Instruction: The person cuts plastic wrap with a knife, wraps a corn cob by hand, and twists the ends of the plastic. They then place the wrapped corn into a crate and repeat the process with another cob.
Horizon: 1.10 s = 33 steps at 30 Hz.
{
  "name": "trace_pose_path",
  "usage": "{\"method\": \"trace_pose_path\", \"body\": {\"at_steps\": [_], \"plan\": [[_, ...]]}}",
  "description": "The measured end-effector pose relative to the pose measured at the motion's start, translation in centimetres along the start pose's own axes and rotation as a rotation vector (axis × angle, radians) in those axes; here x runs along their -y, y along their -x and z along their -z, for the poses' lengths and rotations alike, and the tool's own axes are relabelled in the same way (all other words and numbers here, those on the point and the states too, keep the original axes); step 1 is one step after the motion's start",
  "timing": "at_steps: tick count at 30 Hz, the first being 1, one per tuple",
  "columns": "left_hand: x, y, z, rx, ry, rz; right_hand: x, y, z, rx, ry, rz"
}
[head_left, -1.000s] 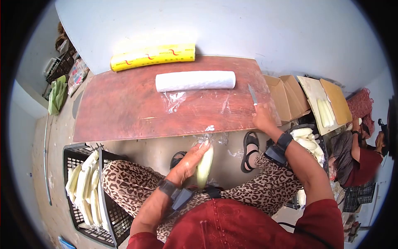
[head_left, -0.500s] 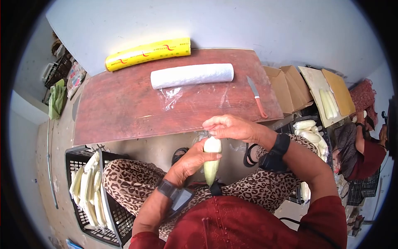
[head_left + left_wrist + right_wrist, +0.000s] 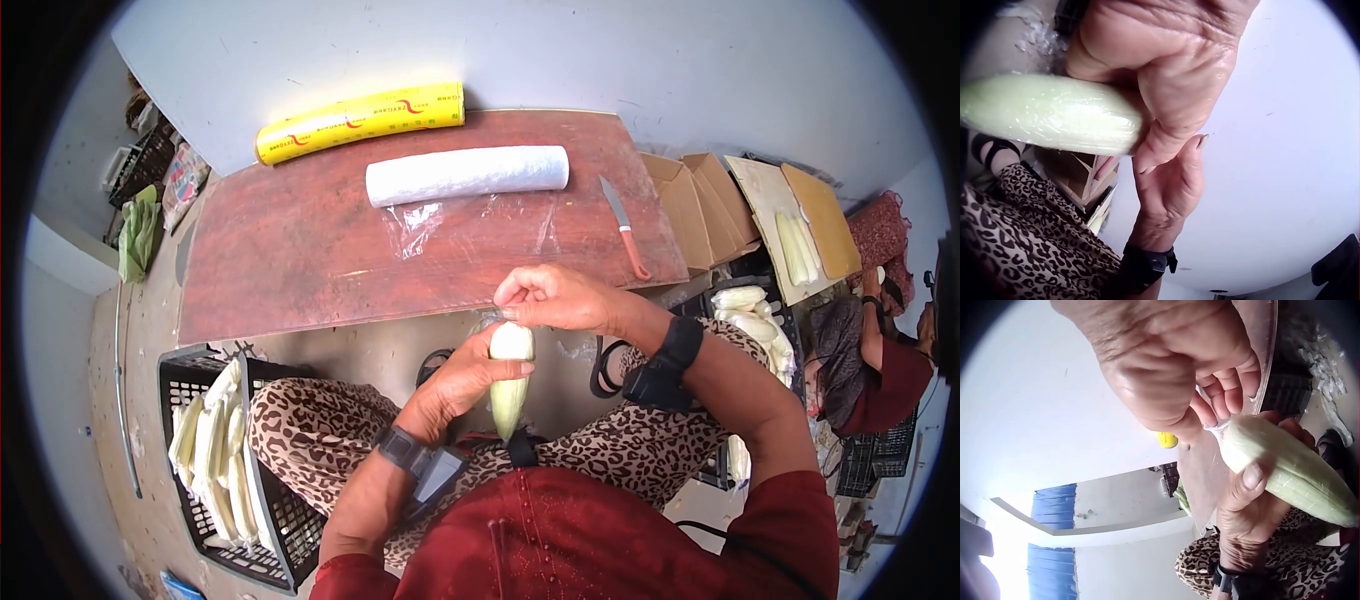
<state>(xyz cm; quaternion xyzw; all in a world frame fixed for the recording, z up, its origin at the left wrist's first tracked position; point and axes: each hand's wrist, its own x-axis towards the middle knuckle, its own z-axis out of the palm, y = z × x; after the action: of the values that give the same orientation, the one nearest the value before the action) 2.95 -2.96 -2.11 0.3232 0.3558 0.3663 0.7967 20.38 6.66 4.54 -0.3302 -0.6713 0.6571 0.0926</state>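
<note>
My left hand (image 3: 455, 388) grips an ear of corn (image 3: 508, 395) in its pale green husk, over my lap just in front of the table edge. Clear plastic film wraps the ear and shines in the left wrist view. Its blunt end points towards the table, the tapered end towards my body. At the blunt end, my right hand (image 3: 560, 298) pinches a twisted tail of plastic film (image 3: 1215, 430) between thumb and index finger; its other fingers are loosely bent. On the table's right side lies a knife (image 3: 627, 235) with a red handle.
The reddish table (image 3: 270, 260) bears a white film roll (image 3: 470, 175) and, behind it, a yellow printed roll (image 3: 360, 122). A black crate (image 3: 290, 520) of corn stands left; more wrapped ears (image 3: 750, 318) and a cardboard box (image 3: 690, 205) are right. Another person (image 3: 885, 370) sits far right.
My right hand has let go of the knife on the table and come over to the corn's blunt end, pinching the film there. My left hand has shifted its hold on the ear.
</note>
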Motion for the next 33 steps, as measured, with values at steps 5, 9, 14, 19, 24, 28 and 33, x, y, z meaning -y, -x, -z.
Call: {"method": "trace_pose_path", "body": {"at_steps": [5, 9, 14, 19, 24, 28, 33], "plan": [[0.0, 0.2, 0.2, 0.042, 0.013, -0.005, -1.0, -0.3, 0.5, 0.081, -0.043, 0.118], [0.1, 0.2, 0.4, 0.097, 0.014, 0.017, -0.1, -0.2, 0.2, 0.086, 0.07, 0.126], [-0.2, 0.3, 0.1, 0.102, 0.068, 0.019, -0.2, -0.4, -0.1, 0.008, 0.169, 0.131], [-0.4, 0.3, 0.0, 0.092, 0.112, 0.016, -0.3, -0.7, 0.0, -0.101, 0.299, 0.188], [-0.6, 0.4, 0.2, 0.096, 0.124, 0.006, 0.2, -0.8, 0.6, -0.14, 0.147, 0.05], [-0.9, 0.7, 0.1, 0.12, 0.123, -0.022, 0.3, -0.1, 0.5, 0.061, -0.13, 0.067], [-0.6, 0.6, 0.5, 0.175, 0.109, -0.014, 0.2, -0.1, 0.3, 0.169, -0.132, 0.072]]}}
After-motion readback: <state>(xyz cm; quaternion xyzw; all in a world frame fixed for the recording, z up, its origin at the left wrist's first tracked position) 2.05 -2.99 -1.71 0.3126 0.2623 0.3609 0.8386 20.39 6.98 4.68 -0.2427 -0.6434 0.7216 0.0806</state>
